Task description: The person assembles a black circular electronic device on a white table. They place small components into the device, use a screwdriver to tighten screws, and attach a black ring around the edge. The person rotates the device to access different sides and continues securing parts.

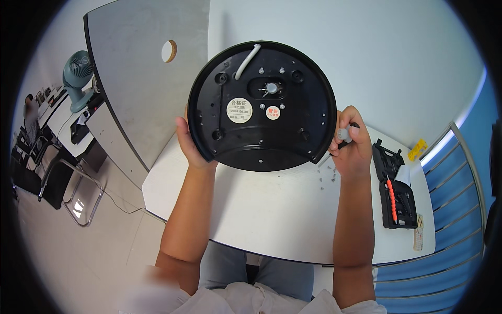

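Hands (194, 148) (353, 148) hold disc (256, 128) edges above table (261, 214)

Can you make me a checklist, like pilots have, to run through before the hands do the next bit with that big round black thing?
1. Round black base held at both sides: ok, left hand on its left edge, right hand by its right edge.
2. Screwdriver in hand: ok, the right hand grips its grey and black handle.
3. Tiny loose pieces gathered up: not ok, they lie scattered on the white table.
4. Tool case shut: not ok, it lies open on the right.
5. Small screws on the base tight: cannot tell from this view.
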A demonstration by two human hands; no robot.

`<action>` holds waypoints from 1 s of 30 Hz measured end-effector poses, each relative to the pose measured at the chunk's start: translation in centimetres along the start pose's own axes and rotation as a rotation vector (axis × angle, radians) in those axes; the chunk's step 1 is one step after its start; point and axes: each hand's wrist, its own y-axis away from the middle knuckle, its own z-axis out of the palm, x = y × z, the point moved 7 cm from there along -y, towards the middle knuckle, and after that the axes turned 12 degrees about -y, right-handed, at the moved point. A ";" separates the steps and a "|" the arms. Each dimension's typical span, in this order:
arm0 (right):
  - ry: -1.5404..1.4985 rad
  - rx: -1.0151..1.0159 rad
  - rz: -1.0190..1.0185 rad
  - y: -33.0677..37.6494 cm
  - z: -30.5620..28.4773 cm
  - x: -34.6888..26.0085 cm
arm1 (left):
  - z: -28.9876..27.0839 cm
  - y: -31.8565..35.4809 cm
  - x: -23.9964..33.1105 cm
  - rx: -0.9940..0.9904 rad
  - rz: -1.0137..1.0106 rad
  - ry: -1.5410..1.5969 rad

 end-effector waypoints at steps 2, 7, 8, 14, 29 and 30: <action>0.012 -0.028 0.024 0.0 -0.2 -0.2 | 0.2 0.0 0.0 -0.007 0.005 -0.025; 0.085 -0.107 0.098 0.1 -0.5 -0.7 | 0.9 0.2 0.1 -0.027 -0.010 -0.052; 0.080 -0.100 0.105 0.1 -0.6 -0.7 | 0.8 0.3 0.0 -0.031 -0.007 -0.058; 0.079 -0.077 0.136 0.5 -1.1 -0.9 | 1.2 0.4 0.1 -0.032 0.029 -0.102; 0.134 -0.095 0.205 0.7 -1.6 -1.2 | 1.7 0.3 0.5 -0.068 0.066 -0.169; 0.131 -0.088 0.214 0.8 -1.7 -1.2 | 1.6 0.3 0.5 -0.087 0.064 -0.164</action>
